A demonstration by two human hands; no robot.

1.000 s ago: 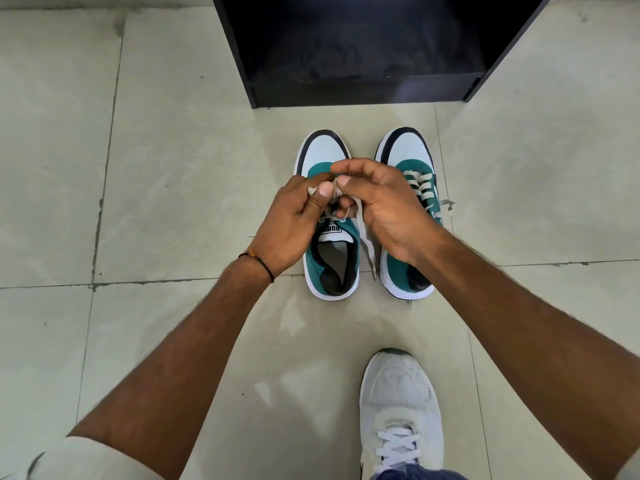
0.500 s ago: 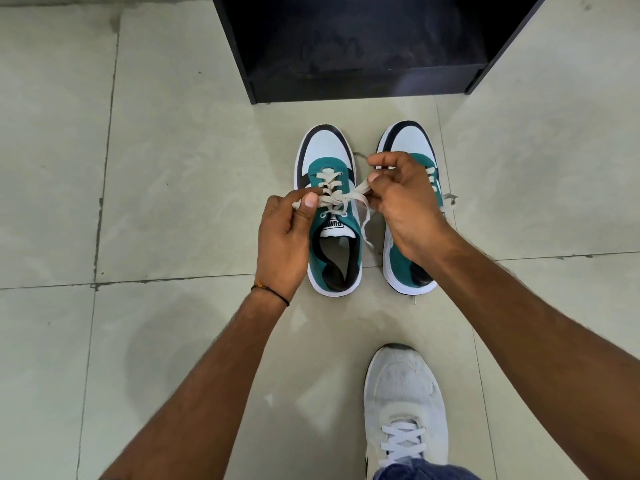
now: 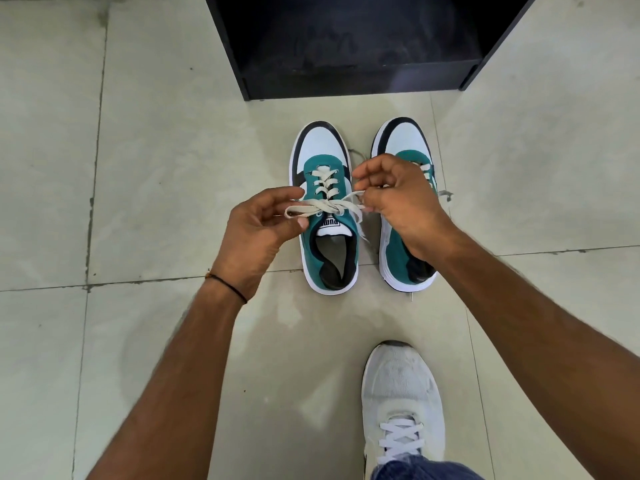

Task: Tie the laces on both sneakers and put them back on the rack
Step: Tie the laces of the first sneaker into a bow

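Observation:
Two teal, white and black sneakers stand side by side on the tiled floor, toes toward the rack. The left sneaker (image 3: 327,244) has a cream lace (image 3: 325,206) stretched sideways across its tongue in a bow. My left hand (image 3: 258,233) pinches the lace's left loop. My right hand (image 3: 398,206) pinches the right loop and covers the middle of the right sneaker (image 3: 403,140), whose lace ends trail loose on the floor. The black rack (image 3: 356,81) stands open just beyond the toes.
My own foot in a white shoe (image 3: 401,393) rests on the floor at the lower right, below the pair. Pale floor tiles (image 3: 156,168) with dark grout lines spread to both sides of the sneakers.
My hands have moved apart from over the left sneaker's tongue, drawing the lace out sideways into two loops and pulling the bow tight.

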